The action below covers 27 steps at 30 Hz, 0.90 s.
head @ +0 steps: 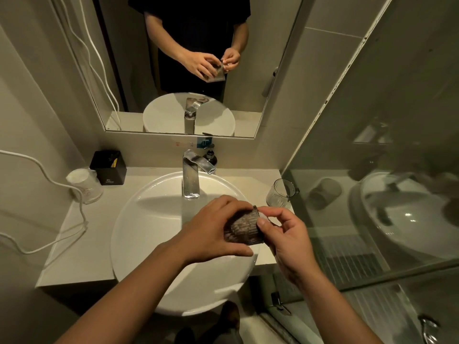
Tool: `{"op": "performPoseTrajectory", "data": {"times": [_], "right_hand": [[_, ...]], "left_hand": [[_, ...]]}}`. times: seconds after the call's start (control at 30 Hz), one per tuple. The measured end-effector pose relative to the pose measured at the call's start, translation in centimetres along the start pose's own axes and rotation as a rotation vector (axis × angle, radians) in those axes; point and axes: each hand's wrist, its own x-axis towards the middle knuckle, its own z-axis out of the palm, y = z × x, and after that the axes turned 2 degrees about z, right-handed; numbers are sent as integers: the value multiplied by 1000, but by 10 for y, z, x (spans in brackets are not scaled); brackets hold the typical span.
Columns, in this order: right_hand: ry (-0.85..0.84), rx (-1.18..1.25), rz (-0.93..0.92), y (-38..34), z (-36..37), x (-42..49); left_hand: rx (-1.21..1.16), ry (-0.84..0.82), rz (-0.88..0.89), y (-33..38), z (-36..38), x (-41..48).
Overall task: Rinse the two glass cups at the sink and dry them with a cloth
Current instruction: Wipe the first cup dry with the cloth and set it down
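Observation:
A ribbed glass cup (244, 228) lies on its side in the air over the right part of the white sink (129, 219). My left hand (213, 229) grips its body from the left, fingers curled over the top. My right hand (290, 242) pinches the cup's rim between thumb and forefinger. A small white patch shows at the mouth; I cannot tell what it is. The second glass cup (279, 193) stands upright on the counter to the right of the sink, untouched. No water runs from the faucet (191, 177).
A black box (109, 167) and an upturned wrapped cup (84, 186) sit at the counter's back left, with a white cable (49, 180) trailing past them. A soap pump (211, 155) stands behind the faucet. A glass shower wall (372, 170) closes the right side.

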Motion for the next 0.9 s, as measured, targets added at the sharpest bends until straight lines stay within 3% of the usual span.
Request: {"op": "performPoseTrajectory", "data": {"times": [0.13,0.33,0.57,0.73,0.9], "right_hand": [[-10,-13,18,-2,1,0],[-72,28,-10,-10,-1,-2],[-148,53,-30,-15,-2,-2],[-142,69,-40,-14,2,-3],[-17,36,-54,-8,4,3]], "left_hand": [[-4,50,31,0,0,2],[-216,47,-32,-4,-6,6],[-414,-57,-134,-12,-15,11],[-427,-101,-187,-14,-16,14],[-176,-2,-73,-5,-7,10]]}}
